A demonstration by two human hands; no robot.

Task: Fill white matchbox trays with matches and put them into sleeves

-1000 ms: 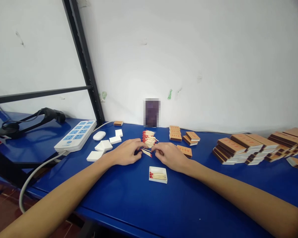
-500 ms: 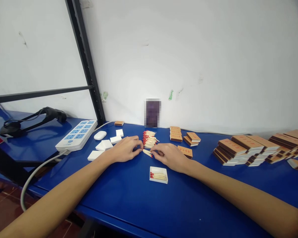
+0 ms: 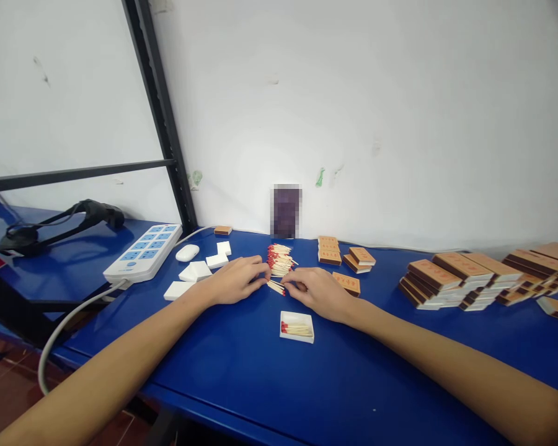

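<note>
Several loose matches (image 3: 276,286) lie between my two hands, their red heads toward the right. My left hand (image 3: 242,280) pinches the plain ends of these matches. At their red-headed end, my right hand (image 3: 317,293) has its thumb and fingers bent together around the tips. Just behind the hands is a large pile of matches (image 3: 281,259) with red heads. Nearer to me lies an open white matchbox tray (image 3: 297,337) with several matches in it.
White trays (image 3: 195,271) and a white rounded case (image 3: 187,253) lie left, beside a power strip (image 3: 144,254). Matchboxes (image 3: 329,251) stand behind my right hand. Stacked matchboxes (image 3: 460,272) fill the right side. A black headset (image 3: 69,223) lies far left.
My left hand has shifted very slightly to the right along the matches. My right hand stays nearly where it was.
</note>
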